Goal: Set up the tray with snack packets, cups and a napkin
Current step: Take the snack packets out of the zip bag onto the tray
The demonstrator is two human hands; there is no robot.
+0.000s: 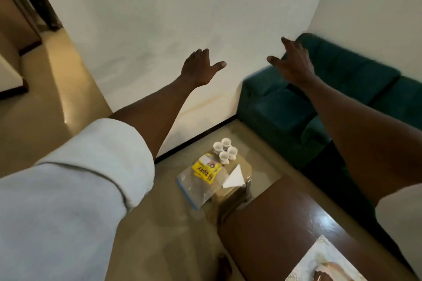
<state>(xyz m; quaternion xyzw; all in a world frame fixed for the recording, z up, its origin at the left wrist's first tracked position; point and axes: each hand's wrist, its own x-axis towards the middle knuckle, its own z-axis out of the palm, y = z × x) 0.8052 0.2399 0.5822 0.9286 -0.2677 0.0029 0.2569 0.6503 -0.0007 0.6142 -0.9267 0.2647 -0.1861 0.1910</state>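
Both hands, left hand (198,68) and right hand (294,61), raised, spread, holding nothing | cups (225,150), snack packets (205,170), napkin (234,177) untouched far below | setup not begun

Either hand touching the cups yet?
Apart. Head view: left hand and right hand are raised, open and empty, far above the cups.

Soft, dim indoor light, wide-angle warp

Warm glare streaks the beige tiled floor (66,118) at left; the rolled white sleeve (75,191) blurs; edges bend.
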